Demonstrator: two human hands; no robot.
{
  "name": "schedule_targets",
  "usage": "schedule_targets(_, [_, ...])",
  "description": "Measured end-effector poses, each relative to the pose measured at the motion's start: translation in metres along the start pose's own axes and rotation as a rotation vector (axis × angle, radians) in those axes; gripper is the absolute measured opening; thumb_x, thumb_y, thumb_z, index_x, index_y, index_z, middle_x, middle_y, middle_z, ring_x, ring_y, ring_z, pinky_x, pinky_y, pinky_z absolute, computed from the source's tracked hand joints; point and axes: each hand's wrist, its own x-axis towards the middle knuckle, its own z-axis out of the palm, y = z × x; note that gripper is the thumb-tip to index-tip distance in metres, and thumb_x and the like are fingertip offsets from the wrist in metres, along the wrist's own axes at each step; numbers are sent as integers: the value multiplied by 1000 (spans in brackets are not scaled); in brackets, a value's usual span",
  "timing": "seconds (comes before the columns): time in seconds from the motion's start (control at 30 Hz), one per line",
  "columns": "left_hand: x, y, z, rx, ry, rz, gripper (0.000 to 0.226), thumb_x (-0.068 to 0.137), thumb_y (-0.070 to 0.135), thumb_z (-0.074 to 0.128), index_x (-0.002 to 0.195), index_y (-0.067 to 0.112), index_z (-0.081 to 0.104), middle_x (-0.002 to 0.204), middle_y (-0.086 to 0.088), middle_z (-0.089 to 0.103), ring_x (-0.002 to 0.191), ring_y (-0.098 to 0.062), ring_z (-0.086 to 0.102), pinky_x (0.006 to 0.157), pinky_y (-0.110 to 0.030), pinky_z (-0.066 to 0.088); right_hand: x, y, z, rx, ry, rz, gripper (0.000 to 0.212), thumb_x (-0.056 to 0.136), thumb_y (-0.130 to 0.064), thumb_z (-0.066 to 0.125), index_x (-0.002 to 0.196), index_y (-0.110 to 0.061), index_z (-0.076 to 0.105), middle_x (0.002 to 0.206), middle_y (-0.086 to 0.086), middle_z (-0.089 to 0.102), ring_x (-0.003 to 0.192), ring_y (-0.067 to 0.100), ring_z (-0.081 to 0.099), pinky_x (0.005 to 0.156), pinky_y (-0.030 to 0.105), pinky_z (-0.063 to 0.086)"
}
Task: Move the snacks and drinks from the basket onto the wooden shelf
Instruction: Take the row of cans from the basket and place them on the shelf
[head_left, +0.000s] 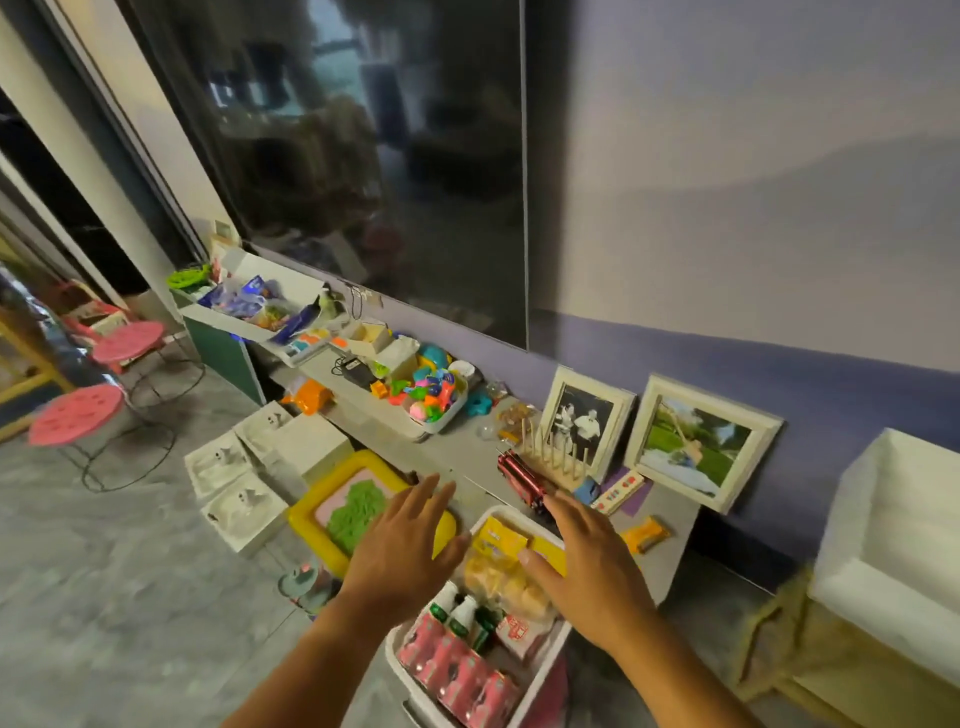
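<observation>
Over the white basket (558, 631) hover the left hand (402, 545) and right hand (589, 564), fingers spread, holding nothing. They seem poised to pick from the snacks (501, 538) and drinks (457, 670) packed inside.

- The white basket (540, 670) runs off the bottom edge; its near end is out of view.
- The pink packs (457, 675) in the basket are too blurred for their print to be read.
- The right hand (587, 561) covers part of the yellow packet (501, 538) at the basket's far end.
- Right of the basket, the pale wooden stand (779, 654) is smeared by motion blur.
</observation>
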Motion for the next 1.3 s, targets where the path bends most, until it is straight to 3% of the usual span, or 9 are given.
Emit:
schedule_targets(0.17, [45, -41, 30, 24, -139, 130, 88, 82, 83, 10, 155, 35, 17, 163, 5, 19, 148, -23, 22, 116, -44, 32, 4, 5, 33, 27, -11, 177, 76, 88, -66, 49, 151, -28, 29, 155, 0, 37, 141, 21, 35, 108, 37, 41])
schedule_targets(0.43, [82, -112, 111, 47, -396, 453, 84, 77, 66, 56, 146, 21, 41, 142, -2, 51, 125, -26, 55, 91, -38, 53, -23, 4, 146, 211, -58, 557, 74, 81, -54, 64, 146, -33, 37, 145, -10, 47, 125, 10, 50, 100, 30, 45])
schedule_targets(0.6, [75, -160, 184, -42, -632, 347, 86, 82, 53, 67, 152, 23, 27, 147, 1, 41, 135, -19, 40, 109, -32, 37, -40, 10, 239, 335, -85, 811, 59, 77, -46, 71, 130, -34, 48, 130, -7, 58, 112, 10, 58, 94, 31, 50])
schedule_targets(0.7, [67, -179, 230, -78, -708, 287, 90, 82, 54, 68, 153, 19, 26, 148, -2, 41, 137, -19, 38, 111, -30, 33, -47, 22, 297, 353, -79, 907, 71, 75, -45, 74, 139, -34, 44, 130, -5, 59, 115, 13, 59, 95, 30, 48])
schedule_targets(0.9, [48, -188, 299, -189, -662, 195, 58, 73, 54, 71, 121, 26, 55, 114, 0, 60, 110, -23, 59, 87, -39, 53, -46, 43, 373, 365, 46, 991, 53, 61, -46, 81, 107, -34, 57, 91, -13, 66, 78, 4, 66, 70, 31, 60])
schedule_targets(1.0, [43, -185, 315, -166, -602, 172, 65, 75, 36, 80, 128, 12, 50, 114, -12, 57, 108, -30, 54, 90, -43, 50, -41, 50, 385, 434, 106, 1041, 58, 51, -57, 80, 101, -38, 58, 88, -15, 69, 78, 2, 69, 70, 28, 61])
schedule_targets(1.07, [49, -190, 321, -218, -613, 114, 77, 57, 41, 87, 122, 14, 53, 105, -8, 62, 97, -28, 60, 84, -43, 53, -41, 50, 384, 457, 121, 1071, 55, 49, -52, 88, 94, -33, 63, 83, -13, 71, 74, 2, 70, 70, 29, 62])
schedule_targets(1.2, [62, -209, 329, -295, -659, 51, 49, 34, 43, 83, 76, 25, 65, 71, 2, 66, 70, -15, 65, 58, -27, 47, -42, 40, 376, 502, 132, 1117, 61, 45, -34, 97, 93, -28, 61, 81, -11, 71, 72, 2, 69, 67, 23, 59])
schedule_targets(1.3, [63, -208, 313, -348, -625, 140, 60, 34, 40, 91, 82, 30, 58, 74, 9, 58, 67, -6, 57, 52, -13, 36, -52, 27, 372, 538, 232, 1114, 67, 38, -29, 95, 94, -28, 56, 86, -8, 68, 74, 6, 67, 62, 25, 57])
